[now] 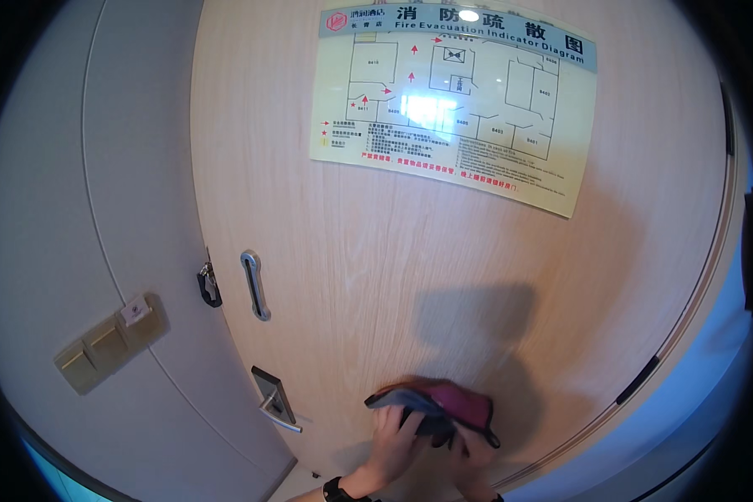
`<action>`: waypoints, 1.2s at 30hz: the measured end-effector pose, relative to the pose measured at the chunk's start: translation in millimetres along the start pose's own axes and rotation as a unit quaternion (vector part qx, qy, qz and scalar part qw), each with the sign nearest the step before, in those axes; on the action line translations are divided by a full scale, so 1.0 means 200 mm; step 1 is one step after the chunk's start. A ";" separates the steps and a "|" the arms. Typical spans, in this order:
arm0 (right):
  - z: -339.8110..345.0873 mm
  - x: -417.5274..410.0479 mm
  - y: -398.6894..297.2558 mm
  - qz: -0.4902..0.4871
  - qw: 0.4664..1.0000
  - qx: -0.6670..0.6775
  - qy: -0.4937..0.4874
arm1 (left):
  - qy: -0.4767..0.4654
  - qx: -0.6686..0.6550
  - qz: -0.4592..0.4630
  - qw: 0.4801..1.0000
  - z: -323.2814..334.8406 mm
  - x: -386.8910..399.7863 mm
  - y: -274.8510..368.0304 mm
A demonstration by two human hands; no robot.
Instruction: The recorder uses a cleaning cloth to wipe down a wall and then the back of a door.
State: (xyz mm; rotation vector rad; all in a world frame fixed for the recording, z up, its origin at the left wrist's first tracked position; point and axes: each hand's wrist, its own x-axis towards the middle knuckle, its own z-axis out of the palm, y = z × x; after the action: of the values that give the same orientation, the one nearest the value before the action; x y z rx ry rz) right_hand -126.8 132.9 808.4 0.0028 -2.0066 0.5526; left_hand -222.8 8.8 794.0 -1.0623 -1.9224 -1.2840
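A small fabric pouch, dark red on the outside (461,405) and dark grey-blue on the facing side, is held up in front of a wooden door, low in the head view. My left hand (394,442) grips its lower left part, fingers partly behind the dark fabric; a black watch or band (339,489) is on that wrist. My right hand (474,448) is at the pouch's lower right side, near a short black loop. Its fingers are blurred and partly hidden, so its hold cannot be told.
The light wooden door (351,251) fills the middle, with a metal lever handle (282,417), a metal latch fitting (255,285) and a fire evacuation diagram (455,113). On the left wall are switches (106,342). A dark hinge (638,380) sits at the right edge.
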 end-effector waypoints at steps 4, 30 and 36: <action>-0.10 0.34 -0.14 -0.074 0.992 -0.063 0.076 | 0.038 -0.014 0.038 0.998 -0.12 0.34 0.16; 0.17 0.46 -0.17 -0.180 0.979 -0.058 0.070 | 0.123 -0.005 0.010 0.992 -0.23 0.40 0.02; 0.22 0.11 0.00 -0.170 0.983 -0.051 0.043 | 0.057 -0.010 -0.050 0.997 -0.07 0.02 -0.07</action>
State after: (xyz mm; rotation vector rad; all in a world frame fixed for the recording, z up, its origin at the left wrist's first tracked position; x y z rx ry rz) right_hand -174.7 121.7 810.6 0.2495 -1.8937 0.2276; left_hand -235.6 -6.0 796.6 -0.8918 -1.9007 -1.3907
